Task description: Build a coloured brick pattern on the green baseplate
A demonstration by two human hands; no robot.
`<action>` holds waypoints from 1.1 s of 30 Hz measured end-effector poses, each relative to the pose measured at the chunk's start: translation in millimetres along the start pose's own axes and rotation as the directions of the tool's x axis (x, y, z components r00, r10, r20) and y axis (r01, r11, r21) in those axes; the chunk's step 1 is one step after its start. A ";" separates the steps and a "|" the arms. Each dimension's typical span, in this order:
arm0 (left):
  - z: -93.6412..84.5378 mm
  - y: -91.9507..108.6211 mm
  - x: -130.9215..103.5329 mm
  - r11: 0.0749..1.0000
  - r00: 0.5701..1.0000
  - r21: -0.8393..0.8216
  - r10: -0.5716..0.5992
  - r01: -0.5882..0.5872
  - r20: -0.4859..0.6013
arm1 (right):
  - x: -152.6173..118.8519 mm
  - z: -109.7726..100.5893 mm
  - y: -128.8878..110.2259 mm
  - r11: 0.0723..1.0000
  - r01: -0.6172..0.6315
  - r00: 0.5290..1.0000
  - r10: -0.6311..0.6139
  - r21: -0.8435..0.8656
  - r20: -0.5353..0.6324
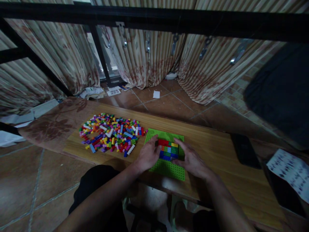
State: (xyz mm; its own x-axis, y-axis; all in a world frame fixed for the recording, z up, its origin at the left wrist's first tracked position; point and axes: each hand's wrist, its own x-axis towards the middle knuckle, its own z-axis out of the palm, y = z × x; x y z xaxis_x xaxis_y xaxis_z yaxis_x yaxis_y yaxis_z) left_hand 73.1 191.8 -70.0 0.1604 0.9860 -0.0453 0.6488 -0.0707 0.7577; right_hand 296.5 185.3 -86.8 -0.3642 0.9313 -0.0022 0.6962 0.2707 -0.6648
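Observation:
A multicoloured block of toy building bricks (168,150) sits on a green studded baseplate (169,170). Red, green and yellow bricks run along its far side, with blue ones along the near side. At the block's left side is my left hand (149,152), its thumb and fingers curled against it. My right hand (193,161) grips the right side, fingers at the far corner and thumb at the near one. Both hands partly cover the block's ends and the baseplate. Whether the block is pressed onto the studs cannot be seen.
A wide pile of loose bricks (113,133) lies left of the baseplate on the wooden table (207,145). Toward the right end rests a black phone-like object (245,150). Beyond it is a printed sheet (289,170). Curtains (149,64) hang behind the table.

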 end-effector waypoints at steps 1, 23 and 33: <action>-0.6 0.3 0.2 1.000 1.000 -0.007 -0.004 0.004 0.000 | 0.2 0.6 0.4 1.000 -0.001 1.000 0.001 0.000 0.000; 25.9 -17.1 16.8 0.722 0.989 -0.689 -0.140 0.063 -0.056 | 20.6 48.4 -9.9 0.745 -0.064 0.869 0.369 0.664 -0.331; 50.4 -27.3 9.5 0.536 0.996 -0.842 -0.020 -0.062 -0.086 | 19.9 68.9 -14.1 0.652 0.140 0.767 0.405 0.746 -0.498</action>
State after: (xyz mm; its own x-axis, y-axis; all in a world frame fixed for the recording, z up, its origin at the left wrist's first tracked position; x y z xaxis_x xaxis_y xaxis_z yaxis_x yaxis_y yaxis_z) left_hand 94.3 195.5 -123.9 0.0828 0.9966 -0.0046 -0.2885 0.0284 0.9571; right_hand 236.8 183.3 -129.0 0.3104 0.9452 0.1009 -0.0584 0.1249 -0.9904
